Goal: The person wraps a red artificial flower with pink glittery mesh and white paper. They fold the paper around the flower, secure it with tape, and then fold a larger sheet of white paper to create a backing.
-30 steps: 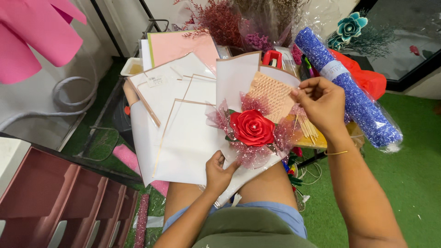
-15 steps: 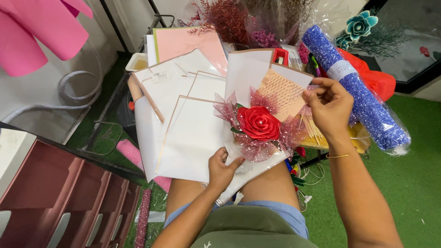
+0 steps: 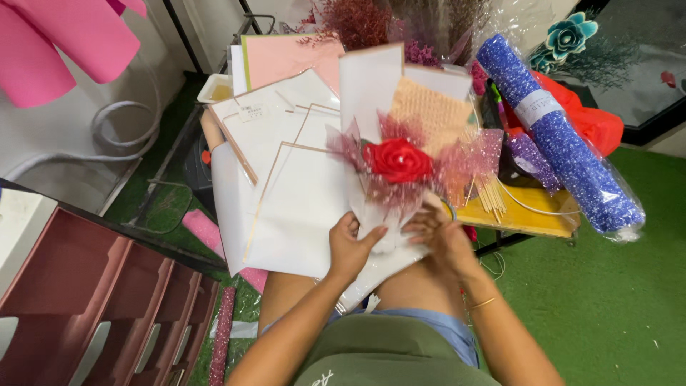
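Observation:
A red rose (image 3: pixel 397 160) wrapped in pink-red mesh and white paper stands upright over my lap as a small bouquet. My left hand (image 3: pixel 351 245) grips the base of the wrapping from the left. My right hand (image 3: pixel 443 236) closes on the same base from the right, touching the white paper. Behind the rose rise a white sheet (image 3: pixel 370 84) and a peach honeycomb sheet (image 3: pixel 432 109). Several white wrapping sheets with gold edges (image 3: pixel 286 193) lie spread under the bouquet on my knees.
A blue glittery roll in clear plastic (image 3: pixel 557 136) lies at the right, over a yellow stool (image 3: pixel 525 214) with wooden sticks (image 3: pixel 491 194). Pink paper (image 3: pixel 286 58) and dried flowers (image 3: pixel 357 21) stand behind. Pink shelving (image 3: pixel 100 300) is at lower left, green turf (image 3: pixel 607 300) at right.
My right hand came down from the top edge of the peach sheet to the bouquet's base. The bouquet now stands upright, gathered between both hands.

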